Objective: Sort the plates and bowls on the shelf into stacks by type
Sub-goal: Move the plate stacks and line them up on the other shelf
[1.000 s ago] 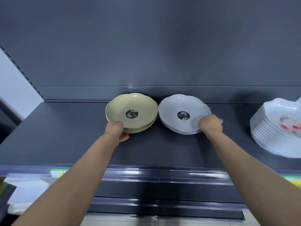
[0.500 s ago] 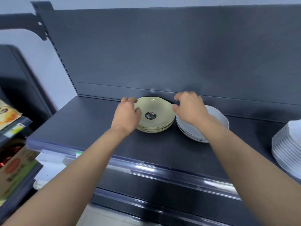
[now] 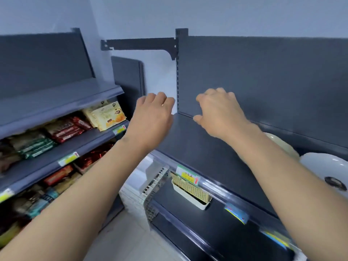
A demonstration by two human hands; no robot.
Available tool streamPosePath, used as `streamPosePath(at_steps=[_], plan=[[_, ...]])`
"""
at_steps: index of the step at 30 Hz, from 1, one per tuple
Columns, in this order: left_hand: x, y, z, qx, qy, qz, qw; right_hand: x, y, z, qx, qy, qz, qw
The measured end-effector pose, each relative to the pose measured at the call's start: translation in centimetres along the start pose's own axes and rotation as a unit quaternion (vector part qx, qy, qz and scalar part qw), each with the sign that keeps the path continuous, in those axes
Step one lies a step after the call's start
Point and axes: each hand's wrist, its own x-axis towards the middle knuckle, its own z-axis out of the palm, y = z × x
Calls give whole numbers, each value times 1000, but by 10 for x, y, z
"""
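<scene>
Hovering empty, loosely curled, left hand (image 3: 153,114) and right hand (image 3: 220,113) lie left of the plates (image 3: 323,165).

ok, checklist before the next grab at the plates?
1. Left hand free: ok, holds nothing.
2. Right hand free: ok, fingers loosely curled, holds nothing.
3. Green stack in full view: not ok, mostly hidden behind the right forearm.
4. Grey stack in full view: not ok, cut off by the frame edge.
5. Hands near the stacks: not ok, both hover by the shelf's left end, and the stacks sit to the right.
6. Each stack one type only: cannot tell.
</scene>
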Motion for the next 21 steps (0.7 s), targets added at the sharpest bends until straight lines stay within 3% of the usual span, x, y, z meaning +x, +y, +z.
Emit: streamPosePath(at_steps=[12,21], plan=[[-152,-266,-76,171,11,-145,975,84,-306,-19,77,86,-190,975],[-269,-379,-126,296,-7,-279,914,109,-493,-29,151,107,-357,916]])
